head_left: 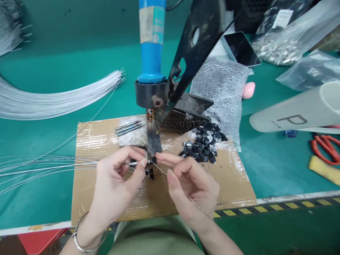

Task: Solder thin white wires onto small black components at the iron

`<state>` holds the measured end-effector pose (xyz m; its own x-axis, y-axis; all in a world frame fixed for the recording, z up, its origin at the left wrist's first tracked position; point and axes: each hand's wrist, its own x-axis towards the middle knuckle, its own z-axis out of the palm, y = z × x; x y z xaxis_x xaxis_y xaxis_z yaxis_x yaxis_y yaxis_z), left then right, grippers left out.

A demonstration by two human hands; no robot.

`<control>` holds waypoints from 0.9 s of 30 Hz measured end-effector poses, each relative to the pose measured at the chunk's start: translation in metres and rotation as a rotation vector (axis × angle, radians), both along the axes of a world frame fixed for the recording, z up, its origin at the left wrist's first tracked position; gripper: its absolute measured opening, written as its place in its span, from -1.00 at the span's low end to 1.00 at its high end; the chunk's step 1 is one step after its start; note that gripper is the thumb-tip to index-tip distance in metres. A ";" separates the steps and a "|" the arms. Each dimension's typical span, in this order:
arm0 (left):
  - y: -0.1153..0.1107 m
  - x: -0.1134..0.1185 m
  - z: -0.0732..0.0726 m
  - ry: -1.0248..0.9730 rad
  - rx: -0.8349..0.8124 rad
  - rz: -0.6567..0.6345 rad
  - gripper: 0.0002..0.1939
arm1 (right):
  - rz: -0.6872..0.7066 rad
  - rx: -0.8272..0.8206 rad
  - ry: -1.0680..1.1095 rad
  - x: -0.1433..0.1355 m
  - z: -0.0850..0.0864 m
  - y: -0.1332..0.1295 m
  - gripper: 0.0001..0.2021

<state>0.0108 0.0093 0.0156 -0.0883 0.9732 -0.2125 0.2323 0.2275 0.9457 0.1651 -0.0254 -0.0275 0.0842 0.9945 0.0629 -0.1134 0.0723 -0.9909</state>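
Observation:
A blue-handled soldering iron (152,60) hangs tip-down in a black metal stand (195,46), its dark tip (151,140) between my hands. My left hand (117,179) is closed in a pinch just left of the tip, on the end of a thin white wire; a small part there is mostly hidden by the fingers. My right hand (192,186) grips a thin strand of solder wire (160,169), which runs up to the tip. Its forefinger reaches toward a small black piece (154,159) at the tip. Wires with black ends (150,173) lie below.
Cardboard (233,180) lies under the work. Right of the iron is a pile of small black connectors (203,141). A bundle of white wires (61,101) lies left. Farther right are bubble wrap (220,85), a phone (241,49), a white cup (294,109) and red-handled pliers (325,148).

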 end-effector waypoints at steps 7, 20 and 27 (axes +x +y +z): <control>-0.001 0.001 0.001 -0.003 -0.011 0.020 -0.88 | -0.022 0.009 0.012 -0.003 -0.001 0.001 -0.80; -0.001 -0.004 -0.005 0.002 -0.003 -0.011 -0.88 | -0.034 0.010 -0.001 -0.002 -0.002 0.001 -0.81; -0.003 0.002 -0.001 -0.030 -0.006 0.035 -0.88 | -0.046 0.015 0.007 -0.005 -0.001 -0.001 -0.80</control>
